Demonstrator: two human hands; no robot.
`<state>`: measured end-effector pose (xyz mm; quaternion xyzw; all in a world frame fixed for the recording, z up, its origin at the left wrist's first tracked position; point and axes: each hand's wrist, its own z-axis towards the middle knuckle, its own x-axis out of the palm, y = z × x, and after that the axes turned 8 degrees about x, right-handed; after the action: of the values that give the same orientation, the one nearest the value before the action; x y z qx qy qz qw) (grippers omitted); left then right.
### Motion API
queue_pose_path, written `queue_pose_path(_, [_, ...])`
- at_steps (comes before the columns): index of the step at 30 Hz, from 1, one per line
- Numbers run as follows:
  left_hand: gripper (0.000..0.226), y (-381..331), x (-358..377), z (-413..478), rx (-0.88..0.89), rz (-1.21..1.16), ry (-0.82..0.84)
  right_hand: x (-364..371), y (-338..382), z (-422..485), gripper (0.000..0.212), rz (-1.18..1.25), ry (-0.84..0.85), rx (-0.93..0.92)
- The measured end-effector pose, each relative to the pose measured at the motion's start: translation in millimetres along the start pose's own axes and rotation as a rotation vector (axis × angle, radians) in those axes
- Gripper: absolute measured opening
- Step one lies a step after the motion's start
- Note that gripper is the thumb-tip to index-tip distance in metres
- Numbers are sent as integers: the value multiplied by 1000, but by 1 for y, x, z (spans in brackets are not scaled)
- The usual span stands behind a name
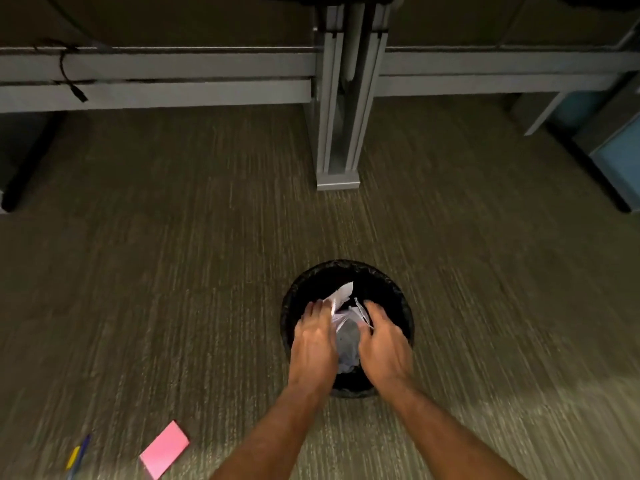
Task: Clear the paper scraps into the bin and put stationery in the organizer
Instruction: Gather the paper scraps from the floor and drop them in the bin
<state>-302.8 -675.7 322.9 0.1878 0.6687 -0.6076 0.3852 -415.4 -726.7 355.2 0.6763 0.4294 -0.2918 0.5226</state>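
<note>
The carpet (173, 237) carries every item in view; a grey desk leg (341, 133) stands well beyond the bin. The bin (346, 263), round, black and lined, sits open-topped directly below both hands. The left hand (313, 337) is over the bin's left half, with its fingers nearly straight and pressing the side of the bundle. The right hand (382, 344) is over the bin's right half, with its thumb and fingers curled round the bundle's other side. The paper scraps (346, 336) are held between the two hands, above the bin's mouth and inside its rim line. Expect them to be very light, limp and loose, so single pieces can slip out. Hold them by squeezing from opposite sides and let go low over the opening. A pink sticky-note pad (164, 453) lies well to the left of the bin, on the near side. It is probably light and fairly stiff, so take it by its edges. Two pens (78, 457) lie further left of the bin. They are rigid and may roll, so pinch them at mid-barrel. No organizer is in view.
</note>
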Motion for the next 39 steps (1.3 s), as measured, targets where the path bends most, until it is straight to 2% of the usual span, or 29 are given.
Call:
queue_pose_path(5, [53,10,2,-3,-18,81,133,19,-14,-1,52,-9,80,-21])
queue_pose_path(11, [53,18,-5,-36,73,142,53,26,-10,-22,57,-46,47,-98])
queue_pose_path(13, [55,16,-22,-49,85,152,83,26,-1,-32,57,-45,25,-114])
queue_pose_path(17, [57,21,-66,-72,72,255,7,25,27,-65,60,-76,-58,-191])
queue_pose_path(22, [57,48,-150,-114,-14,248,-128,33,88,-130,62,-59,-130,-285])
queue_pose_path(31, [56,126,-337,-234,-134,257,-306,65,211,-279,60,-39,-180,-350])
queue_pose_path(39, [57,194,-488,-342,-70,234,-320,98,335,-433,58,-12,-292,-363])
